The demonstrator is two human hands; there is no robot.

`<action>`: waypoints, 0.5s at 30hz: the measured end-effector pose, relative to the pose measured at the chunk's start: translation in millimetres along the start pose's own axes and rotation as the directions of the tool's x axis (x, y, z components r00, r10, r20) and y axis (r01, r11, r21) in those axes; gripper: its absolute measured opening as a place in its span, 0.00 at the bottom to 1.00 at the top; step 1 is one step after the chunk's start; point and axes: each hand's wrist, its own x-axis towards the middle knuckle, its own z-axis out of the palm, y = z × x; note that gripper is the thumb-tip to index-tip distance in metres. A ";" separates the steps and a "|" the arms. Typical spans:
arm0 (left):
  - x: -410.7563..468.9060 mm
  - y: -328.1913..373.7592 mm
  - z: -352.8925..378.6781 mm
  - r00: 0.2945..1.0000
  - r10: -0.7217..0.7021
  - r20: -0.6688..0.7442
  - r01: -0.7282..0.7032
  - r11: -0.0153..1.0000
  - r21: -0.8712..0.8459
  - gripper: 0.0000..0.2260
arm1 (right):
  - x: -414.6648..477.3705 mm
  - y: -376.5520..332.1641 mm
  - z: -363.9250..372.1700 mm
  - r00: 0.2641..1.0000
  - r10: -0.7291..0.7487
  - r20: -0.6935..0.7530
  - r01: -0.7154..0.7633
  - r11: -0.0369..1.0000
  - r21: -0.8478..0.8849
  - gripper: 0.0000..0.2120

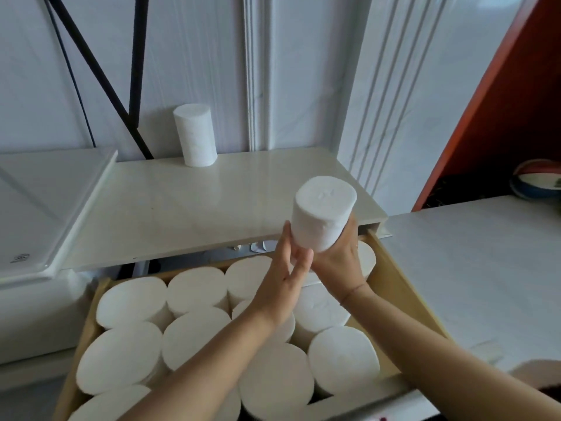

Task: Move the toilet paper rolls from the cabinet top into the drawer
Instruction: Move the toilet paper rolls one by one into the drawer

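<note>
Over the back right corner of the open drawer (397,287), just off the front edge of the cabinet top (182,208): one roll (321,214), tilted, held in both hands; left hand (288,278) grips its lower left side, thumb and fingers curled on it; right hand (340,256) cups it from below right; second roll (195,135) upright at the top's back edge; drawer packed with upright rolls (194,338).

Looks forward and steeply down from head height, close over the open drawer (394,268) — cabinet top (182,202) just beyond, wall panels (303,71) above.
</note>
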 end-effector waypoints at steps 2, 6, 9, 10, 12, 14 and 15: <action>-2.2 1.1 3.0 0.999 -0.015 0.039 0.015 1.000 -0.021 0.34 | -7.1 4.4 -2.3 0.998 0.064 -0.010 -0.064 0.998 0.018 0.43; -6.1 0.9 5.5 0.996 -0.026 0.083 0.029 0.999 -0.033 0.25 | -14.8 5.2 -10.2 0.993 0.101 0.053 -0.101 0.995 0.005 0.46; -7.2 2.1 8.2 0.995 0.026 0.093 -0.014 0.992 -0.129 0.23 | -16.7 5.8 -21.4 0.980 0.114 0.161 -0.128 0.989 0.079 0.46; -7.6 1.8 9.7 0.995 0.043 0.092 -0.028 0.986 -0.162 0.25 | -17.0 7.1 -27.1 0.969 0.128 0.211 -0.156 0.980 0.125 0.46; -8.1 0.4 12.3 0.994 0.063 0.084 -0.045 0.978 -0.204 0.27 | -14.8 11.2 -41.7 0.936 0.128 0.327 -0.202 0.958 0.205 0.48; -8.0 -1.4 14.6 0.995 0.080 0.062 -0.067 0.980 -0.187 0.29 | -8.5 14.5 -57.6 0.889 0.099 0.447 -0.235 0.936 0.262 0.51; -8.0 -1.9 15.6 0.995 0.086 0.043 -0.078 0.983 -0.166 0.31 | -4.2 15.8 -64.6 0.867 0.081 0.491 -0.250 0.924 0.289 0.51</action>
